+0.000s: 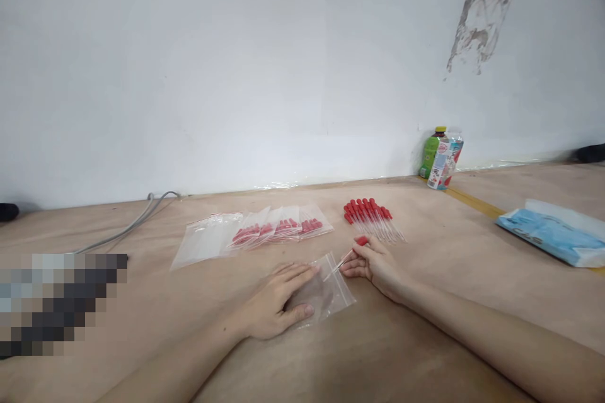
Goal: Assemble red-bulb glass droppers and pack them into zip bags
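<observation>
Flat on a clear zip bag (326, 302) rests my left hand (278, 302), its fingers spread. My right hand (371, 264) pinches a red-capped clear dropper (348, 258); the thin end reaches into the bag's mouth on its right side. Behind my right hand lies a fanned pile of several red-capped droppers (367, 209). Left of that pile, overlapping bags with red-capped pieces inside (283, 227) lie in a row, and flat bags with no red pieces (208, 239) lie at its left end.
Two bottles (442, 157) stand by the wall at the back right. A blue and white package (553, 233) lies at the far right. A grey cable (137, 223) runs along the left, near a pixelated area. Yellow tape (472, 203) crosses the tabletop.
</observation>
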Demonstrator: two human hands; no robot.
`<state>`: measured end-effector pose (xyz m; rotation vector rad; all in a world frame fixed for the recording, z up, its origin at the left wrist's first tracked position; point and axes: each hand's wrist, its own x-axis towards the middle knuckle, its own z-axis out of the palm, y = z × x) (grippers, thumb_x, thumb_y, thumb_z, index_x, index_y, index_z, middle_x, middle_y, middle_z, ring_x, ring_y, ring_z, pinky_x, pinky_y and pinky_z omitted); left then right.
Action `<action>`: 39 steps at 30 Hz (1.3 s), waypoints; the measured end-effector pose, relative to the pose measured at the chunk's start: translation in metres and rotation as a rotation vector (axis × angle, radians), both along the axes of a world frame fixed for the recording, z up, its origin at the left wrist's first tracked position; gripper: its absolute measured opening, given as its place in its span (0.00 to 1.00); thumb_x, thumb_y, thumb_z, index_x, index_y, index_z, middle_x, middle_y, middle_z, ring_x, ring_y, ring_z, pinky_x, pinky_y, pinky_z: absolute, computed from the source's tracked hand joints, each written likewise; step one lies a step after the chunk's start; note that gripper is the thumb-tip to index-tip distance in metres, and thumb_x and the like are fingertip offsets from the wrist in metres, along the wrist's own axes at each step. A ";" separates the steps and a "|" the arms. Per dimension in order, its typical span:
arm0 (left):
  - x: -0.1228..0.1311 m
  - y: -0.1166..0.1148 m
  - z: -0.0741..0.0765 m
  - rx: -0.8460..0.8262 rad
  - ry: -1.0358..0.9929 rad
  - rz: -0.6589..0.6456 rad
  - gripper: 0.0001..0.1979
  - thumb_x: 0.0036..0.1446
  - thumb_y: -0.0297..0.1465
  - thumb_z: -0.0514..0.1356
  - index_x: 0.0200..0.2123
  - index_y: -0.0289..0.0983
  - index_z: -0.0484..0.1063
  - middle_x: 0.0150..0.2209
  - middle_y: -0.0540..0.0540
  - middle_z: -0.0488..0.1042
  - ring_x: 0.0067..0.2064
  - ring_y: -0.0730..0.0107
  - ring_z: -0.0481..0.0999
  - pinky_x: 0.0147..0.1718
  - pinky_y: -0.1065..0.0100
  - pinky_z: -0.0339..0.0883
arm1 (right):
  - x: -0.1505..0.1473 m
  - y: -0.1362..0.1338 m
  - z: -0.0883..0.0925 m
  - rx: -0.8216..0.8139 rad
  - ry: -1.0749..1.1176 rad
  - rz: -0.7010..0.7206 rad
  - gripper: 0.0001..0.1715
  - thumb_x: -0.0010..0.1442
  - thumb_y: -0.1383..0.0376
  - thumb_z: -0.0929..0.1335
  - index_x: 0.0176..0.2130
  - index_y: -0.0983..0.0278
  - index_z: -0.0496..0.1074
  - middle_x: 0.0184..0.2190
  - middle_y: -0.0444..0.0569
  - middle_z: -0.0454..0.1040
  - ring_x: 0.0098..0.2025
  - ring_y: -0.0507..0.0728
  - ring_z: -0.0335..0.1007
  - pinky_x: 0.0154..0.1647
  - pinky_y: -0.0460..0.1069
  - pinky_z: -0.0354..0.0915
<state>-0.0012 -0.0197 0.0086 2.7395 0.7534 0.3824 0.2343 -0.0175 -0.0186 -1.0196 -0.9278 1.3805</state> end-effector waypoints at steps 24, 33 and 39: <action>-0.004 0.008 0.000 -0.066 -0.079 0.001 0.22 0.56 0.38 0.53 0.54 0.41 0.60 0.54 0.44 0.62 0.55 0.61 0.61 0.52 0.60 0.56 | 0.020 0.008 0.008 0.125 -0.442 0.444 0.18 0.37 0.58 0.73 0.26 0.68 0.70 0.21 0.42 0.70 0.22 0.48 0.63 0.25 0.44 0.58; -0.002 0.006 -0.003 -0.045 -0.052 -0.012 0.21 0.57 0.37 0.52 0.54 0.41 0.59 0.55 0.45 0.61 0.55 0.63 0.60 0.53 0.61 0.54 | 0.024 0.005 0.011 0.137 -0.509 0.513 0.19 0.35 0.63 0.74 0.30 0.68 0.71 0.20 0.40 0.69 0.21 0.46 0.60 0.22 0.42 0.56; -0.003 0.007 -0.003 -0.033 -0.047 -0.007 0.22 0.57 0.37 0.51 0.55 0.41 0.58 0.55 0.44 0.60 0.56 0.62 0.59 0.54 0.59 0.54 | 0.025 0.003 0.013 0.130 -0.555 0.509 0.16 0.42 0.58 0.71 0.27 0.69 0.69 0.17 0.39 0.65 0.18 0.44 0.56 0.19 0.40 0.52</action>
